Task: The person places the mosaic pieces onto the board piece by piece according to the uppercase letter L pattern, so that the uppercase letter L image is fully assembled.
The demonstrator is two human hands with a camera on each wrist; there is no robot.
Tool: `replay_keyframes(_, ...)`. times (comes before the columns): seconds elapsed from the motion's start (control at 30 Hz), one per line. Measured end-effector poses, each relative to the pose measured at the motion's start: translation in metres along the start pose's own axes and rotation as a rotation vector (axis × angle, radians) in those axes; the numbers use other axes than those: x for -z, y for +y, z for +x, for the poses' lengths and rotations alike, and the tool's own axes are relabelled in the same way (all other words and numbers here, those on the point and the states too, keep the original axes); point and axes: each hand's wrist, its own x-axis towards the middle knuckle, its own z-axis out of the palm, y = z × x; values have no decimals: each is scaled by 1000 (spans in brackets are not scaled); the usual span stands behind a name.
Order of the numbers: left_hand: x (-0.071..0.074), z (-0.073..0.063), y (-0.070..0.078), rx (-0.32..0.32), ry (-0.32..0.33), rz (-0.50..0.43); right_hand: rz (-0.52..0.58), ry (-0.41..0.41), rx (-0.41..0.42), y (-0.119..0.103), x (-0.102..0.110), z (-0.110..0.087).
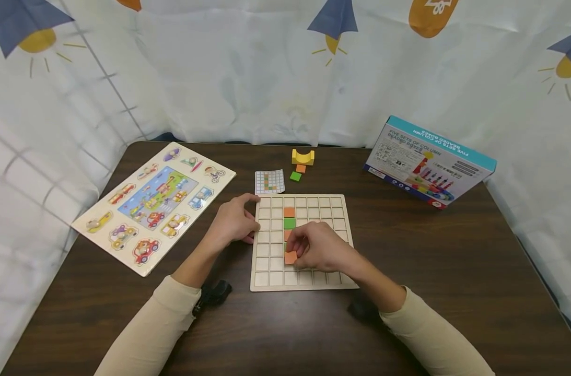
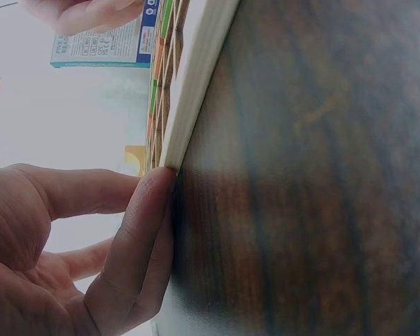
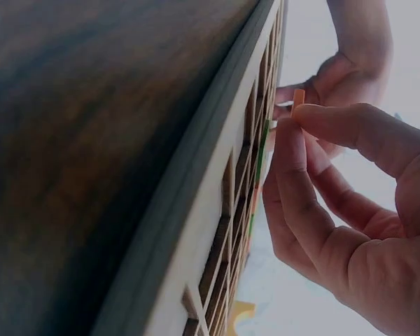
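A square wooden grid board lies on the table. My left hand grips its left edge near the far corner; in the left wrist view a fingertip presses the board's side. Above the board, my right hand pinches an orange square tile between thumb and fingertips. The right wrist view has this tile standing on edge, raised off the grid. Beyond it in the same column sit an orange tile, a green tile and further tiles partly covered by my right hand.
A small pattern card lies behind the board. Beside it are a loose green tile, an orange tile and a yellow arch block. A picture puzzle lies left; a toy box stands at the back right.
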Motion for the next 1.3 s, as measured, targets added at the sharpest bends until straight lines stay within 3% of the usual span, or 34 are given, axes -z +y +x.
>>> replay_keyframes(0.43,2,-3,3,-12,-12,5,-88,-12,6,0,-4,0)
replay_keyframes(1.3,1,-3,2,-11,-12,6,-108,-5,6,-1,-8,1)
